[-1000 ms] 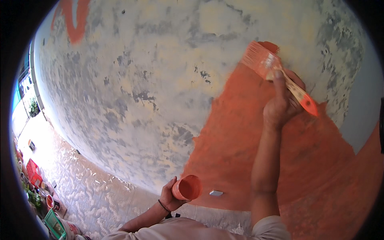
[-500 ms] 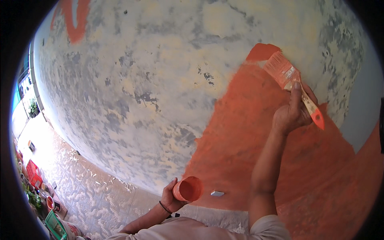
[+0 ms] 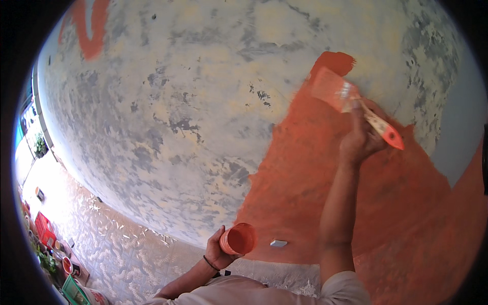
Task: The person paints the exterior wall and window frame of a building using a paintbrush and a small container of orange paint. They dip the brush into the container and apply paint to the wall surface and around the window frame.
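Note:
In my right hand [image 3: 360, 138] is a wide paintbrush [image 3: 377, 122], its pale handle ending in an orange tip. The brush's bristles, loaded with orange paint and a little blurred, lie against the wall at the upper edge of the painted area [image 3: 300, 168]. A wet, darker orange stroke [image 3: 336, 62] shows just above them. Low in the middle, my left hand [image 3: 218, 250] is wrapped round a small cup of orange paint [image 3: 239, 239], its mouth tilted toward me.
Bare wall [image 3: 203, 101], grey and cream with patchy filler, spreads to the left. A small white box-shaped fitting [image 3: 278, 243] sits low on the painted part. On the tiled floor at far left are a red crate [image 3: 44, 229], an open paint can [image 3: 68, 265] and a green-rimmed container [image 3: 75, 291].
My right hand and the brush have shifted left and slightly down across the wall, leaving more of the fresh orange stroke in sight. My left hand holds the cup almost where it was.

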A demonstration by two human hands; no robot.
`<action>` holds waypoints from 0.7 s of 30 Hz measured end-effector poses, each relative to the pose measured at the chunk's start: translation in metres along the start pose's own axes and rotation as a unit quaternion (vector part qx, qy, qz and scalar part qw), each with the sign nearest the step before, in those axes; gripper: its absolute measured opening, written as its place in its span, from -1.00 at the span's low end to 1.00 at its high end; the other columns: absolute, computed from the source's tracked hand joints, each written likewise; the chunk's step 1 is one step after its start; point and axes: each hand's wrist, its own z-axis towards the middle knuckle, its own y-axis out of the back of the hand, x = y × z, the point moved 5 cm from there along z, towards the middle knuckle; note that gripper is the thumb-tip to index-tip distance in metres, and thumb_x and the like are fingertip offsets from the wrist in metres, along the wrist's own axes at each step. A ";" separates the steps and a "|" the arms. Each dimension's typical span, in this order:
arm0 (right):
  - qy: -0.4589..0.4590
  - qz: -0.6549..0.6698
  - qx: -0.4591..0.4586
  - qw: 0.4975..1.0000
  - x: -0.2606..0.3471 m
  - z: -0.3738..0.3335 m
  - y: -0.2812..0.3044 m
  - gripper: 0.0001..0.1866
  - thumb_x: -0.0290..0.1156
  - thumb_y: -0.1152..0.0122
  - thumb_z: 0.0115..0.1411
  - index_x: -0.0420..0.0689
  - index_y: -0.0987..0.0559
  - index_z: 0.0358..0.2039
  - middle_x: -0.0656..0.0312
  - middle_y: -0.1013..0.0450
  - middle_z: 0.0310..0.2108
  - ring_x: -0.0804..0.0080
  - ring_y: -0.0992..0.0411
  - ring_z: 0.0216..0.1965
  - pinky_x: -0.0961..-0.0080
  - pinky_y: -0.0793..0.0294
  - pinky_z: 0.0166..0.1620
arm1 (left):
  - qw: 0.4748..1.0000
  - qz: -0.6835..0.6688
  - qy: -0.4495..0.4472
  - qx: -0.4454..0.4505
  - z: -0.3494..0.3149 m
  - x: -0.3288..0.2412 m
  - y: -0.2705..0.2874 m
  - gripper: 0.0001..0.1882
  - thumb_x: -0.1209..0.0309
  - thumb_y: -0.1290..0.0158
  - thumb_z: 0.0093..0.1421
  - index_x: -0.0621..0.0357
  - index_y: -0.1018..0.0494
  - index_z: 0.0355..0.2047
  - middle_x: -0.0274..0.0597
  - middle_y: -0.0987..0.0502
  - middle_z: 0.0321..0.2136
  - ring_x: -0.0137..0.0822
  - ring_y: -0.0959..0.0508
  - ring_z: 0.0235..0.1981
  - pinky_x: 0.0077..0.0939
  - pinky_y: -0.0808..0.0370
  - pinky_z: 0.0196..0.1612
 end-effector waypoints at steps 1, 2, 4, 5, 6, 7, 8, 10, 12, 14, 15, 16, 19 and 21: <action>-0.007 -0.012 -0.033 0.999 -0.003 0.011 0.013 -0.87 -0.65 -0.35 0.20 -0.36 -0.61 -0.23 0.09 -0.61 -0.27 0.44 -0.54 -0.28 0.49 -0.59 -0.21 | 1.000 0.000 -0.004 0.004 0.001 -0.001 -0.003 -0.33 -0.21 0.06 0.36 -0.04 -0.40 0.27 -0.13 -0.46 0.25 -0.01 -0.47 0.25 0.10 -0.56 0.08; -0.014 -0.023 -0.066 0.997 -0.003 0.019 0.021 -0.86 -0.67 -0.34 0.19 -0.38 -0.61 -0.23 0.07 -0.61 -0.27 0.45 -0.55 -0.27 0.49 -0.61 -0.19 | 1.000 -0.006 -0.006 0.005 0.001 -0.003 -0.004 -0.33 -0.21 0.06 0.36 -0.04 -0.40 0.26 -0.13 -0.47 0.25 -0.01 -0.47 0.25 0.10 -0.56 0.08; -0.014 0.005 -0.082 0.996 0.006 0.023 0.017 -0.89 -0.66 -0.32 0.21 -0.40 -0.60 -0.25 0.08 -0.61 -0.30 0.45 -0.54 -0.31 0.49 -0.61 -0.21 | 1.000 -0.017 -0.009 0.000 -0.003 -0.004 -0.004 -0.33 -0.21 0.05 0.36 -0.04 -0.41 0.26 -0.12 -0.47 0.24 0.00 -0.47 0.24 0.10 -0.56 0.08; 0.000 0.017 -0.056 0.998 0.009 0.023 0.004 -0.89 -0.66 -0.31 0.21 -0.41 -0.60 -0.26 0.08 -0.61 -0.32 0.44 -0.54 -0.33 0.49 -0.62 -0.21 | 1.000 -0.027 -0.002 0.002 -0.002 -0.003 -0.008 -0.34 -0.21 0.05 0.36 -0.04 -0.41 0.26 -0.12 -0.48 0.24 0.00 -0.48 0.24 0.10 -0.56 0.08; 0.012 0.029 -0.034 0.999 0.009 0.022 -0.005 -0.89 -0.66 -0.30 0.22 -0.43 -0.59 -0.26 0.07 -0.61 -0.33 0.43 -0.55 -0.34 0.49 -0.62 -0.22 | 0.999 -0.034 0.004 0.002 -0.004 -0.004 -0.012 -0.34 -0.21 0.05 0.36 -0.04 -0.42 0.25 -0.12 -0.48 0.23 0.00 -0.48 0.24 0.10 -0.56 0.08; 0.019 0.021 -0.014 1.000 0.007 0.023 -0.011 -0.89 -0.66 -0.30 0.22 -0.43 -0.60 -0.27 0.05 -0.61 -0.32 0.42 -0.56 -0.34 0.49 -0.63 -0.22 | 0.999 -0.041 0.011 0.001 -0.004 -0.004 -0.014 -0.34 -0.20 0.05 0.36 -0.04 -0.42 0.25 -0.12 -0.49 0.23 0.00 -0.48 0.23 0.10 -0.57 0.07; 0.025 0.013 0.006 1.000 0.003 0.025 -0.016 -0.89 -0.65 -0.31 0.22 -0.44 -0.60 -0.27 0.04 -0.62 -0.32 0.41 -0.56 -0.34 0.48 -0.63 -0.22 | 0.999 -0.038 0.015 0.017 -0.002 -0.003 -0.011 -0.35 -0.19 0.06 0.37 -0.03 -0.42 0.25 -0.12 -0.48 0.24 0.00 -0.47 0.25 0.13 -0.52 0.12; 0.023 -0.009 -0.012 1.000 0.002 0.036 -0.008 -0.90 -0.64 -0.32 0.22 -0.43 -0.61 -0.28 0.03 -0.62 -0.31 0.42 -0.57 -0.32 0.49 -0.63 -0.21 | 0.998 -0.031 0.026 0.058 0.005 -0.001 -0.007 -0.36 -0.17 0.07 0.39 0.01 -0.40 0.25 -0.12 -0.47 0.25 0.01 -0.45 0.28 0.19 -0.43 0.23; -0.001 -0.032 -0.087 0.996 0.008 0.059 0.018 -0.90 -0.63 -0.34 0.22 -0.39 -0.62 -0.28 0.05 -0.63 -0.30 0.43 -0.58 -0.29 0.51 -0.62 -0.20 | 0.998 -0.033 0.024 0.044 -0.002 0.001 -0.014 -0.37 -0.17 0.07 0.39 -0.01 -0.40 0.25 -0.13 -0.46 0.25 0.02 -0.45 0.27 0.17 -0.47 0.20; -0.044 0.038 -0.089 0.994 0.012 0.056 0.007 -0.90 -0.61 -0.35 0.22 -0.36 -0.63 -0.28 0.10 -0.62 -0.31 0.46 -0.57 -0.30 0.52 -0.61 -0.19 | 0.999 -0.036 0.015 0.022 -0.001 0.000 -0.015 -0.37 -0.18 0.07 0.38 -0.03 -0.41 0.25 -0.14 -0.47 0.25 0.01 -0.47 0.25 0.14 -0.52 0.12; -0.078 0.069 -0.077 0.992 0.009 0.051 -0.002 -0.90 -0.61 -0.35 0.22 -0.37 -0.63 -0.28 0.10 -0.62 -0.32 0.46 -0.57 -0.31 0.52 -0.61 -0.20 | 0.999 -0.033 0.016 0.007 0.000 0.000 -0.014 -0.37 -0.18 0.06 0.37 -0.05 -0.42 0.25 -0.15 -0.48 0.24 -0.01 -0.48 0.23 0.12 -0.55 0.07; -0.117 0.102 -0.070 0.985 0.003 0.041 -0.009 -0.90 -0.61 -0.35 0.22 -0.37 -0.63 -0.27 0.11 -0.62 -0.33 0.47 -0.57 -0.31 0.52 -0.62 -0.20 | 0.999 -0.027 0.014 -0.013 -0.001 -0.002 -0.011 -0.37 -0.19 0.05 0.36 -0.07 -0.43 0.25 -0.15 -0.49 0.23 -0.03 -0.50 0.21 0.09 -0.58 0.01; -0.019 0.120 0.006 0.993 0.003 0.029 -0.035 -0.87 -0.63 -0.36 0.21 -0.39 -0.62 -0.24 0.11 -0.62 -0.32 0.49 -0.58 -0.33 0.51 -0.64 -0.21 | 1.000 0.011 0.021 0.000 0.007 0.003 -0.011 -0.36 -0.20 0.04 0.36 -0.08 -0.42 0.25 -0.16 -0.49 0.22 -0.04 -0.50 0.20 0.05 -0.59 -0.04; -0.023 0.084 -0.020 0.996 -0.011 0.039 -0.021 -0.87 -0.64 -0.36 0.20 -0.38 -0.62 -0.24 0.12 -0.61 -0.32 0.50 -0.57 -0.32 0.53 -0.64 -0.20 | 1.000 0.004 0.027 0.009 0.009 0.006 -0.014 -0.34 -0.21 0.03 0.35 -0.08 -0.41 0.26 -0.17 -0.50 0.22 -0.05 -0.50 0.21 0.03 -0.59 -0.05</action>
